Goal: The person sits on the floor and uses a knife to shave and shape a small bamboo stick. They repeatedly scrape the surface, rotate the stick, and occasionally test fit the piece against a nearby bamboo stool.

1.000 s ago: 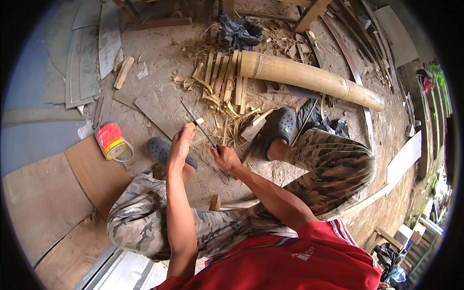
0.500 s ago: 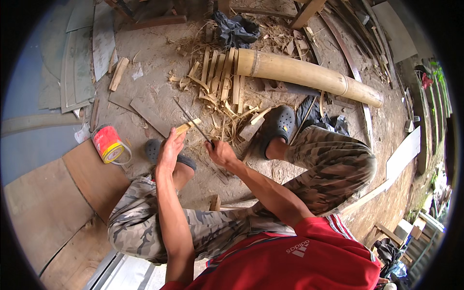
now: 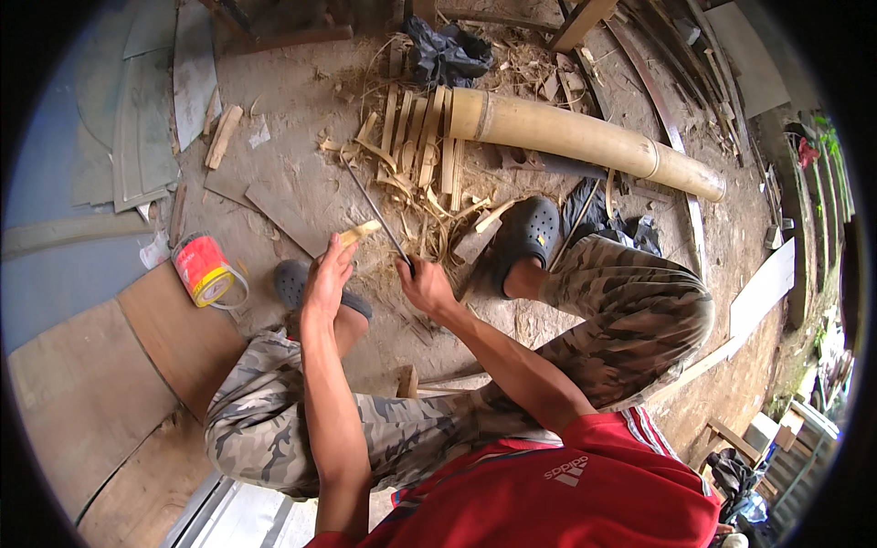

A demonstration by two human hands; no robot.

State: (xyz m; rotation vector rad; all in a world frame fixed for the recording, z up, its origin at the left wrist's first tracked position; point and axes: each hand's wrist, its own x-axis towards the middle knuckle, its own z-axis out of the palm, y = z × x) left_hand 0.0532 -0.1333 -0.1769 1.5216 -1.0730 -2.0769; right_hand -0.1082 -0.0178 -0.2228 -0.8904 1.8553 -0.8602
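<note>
Holding a small bamboo piece [image 3: 359, 234] at the middle of the frame, the left hand [image 3: 327, 279] has its fingers closed around it, while the right hand [image 3: 425, 288] is clenched on the handle of a long knife [image 3: 375, 212]. To cut well, I think the blade should go away from the fingers, above the bamboo shavings [image 3: 429, 215].

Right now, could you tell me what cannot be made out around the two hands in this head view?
- Knife handle: hidden inside the right hand.
- Bamboo piece: its lower end is covered by the left hand.
- Knife edge: too thin to tell.
- Left foot's clog: partly behind the left hand.
</note>
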